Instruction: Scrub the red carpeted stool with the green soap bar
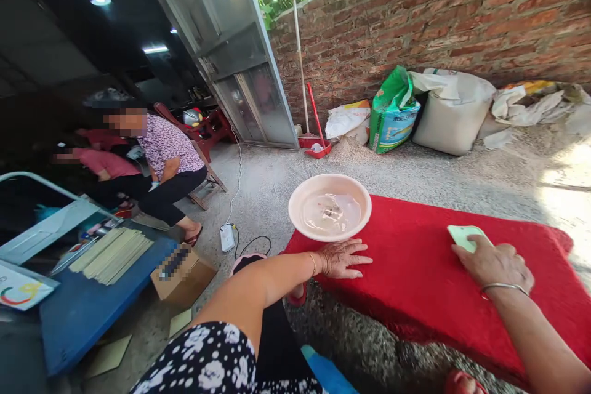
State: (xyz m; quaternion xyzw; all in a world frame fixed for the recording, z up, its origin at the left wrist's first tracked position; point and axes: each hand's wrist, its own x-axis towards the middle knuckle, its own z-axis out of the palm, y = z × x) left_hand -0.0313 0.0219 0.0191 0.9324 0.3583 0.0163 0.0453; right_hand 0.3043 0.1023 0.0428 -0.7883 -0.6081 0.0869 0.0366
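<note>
My right hand (501,266) is wrapped over a flat, pale green object with a rounded end (466,235). It presses this on the right part of a red cloth (415,246) spread over a stone slab. The underside of the green object is hidden, and I cannot tell its kind. My left hand (344,258) lies flat on the cloth's left part, fingers spread, with nothing in it. Just beyond those fingers stands a pale pink basin (298,218) holding shallow water, with small dark bits at its bottom.
A blue table (101,314) with a stack of flat strips (113,252) stands at left, beside a cardboard box (184,277). Seated people (170,141) are behind it. A power strip (227,238) lies on the floor. Filled sacks (455,111) and a red dustpan (316,146) line the brick wall.
</note>
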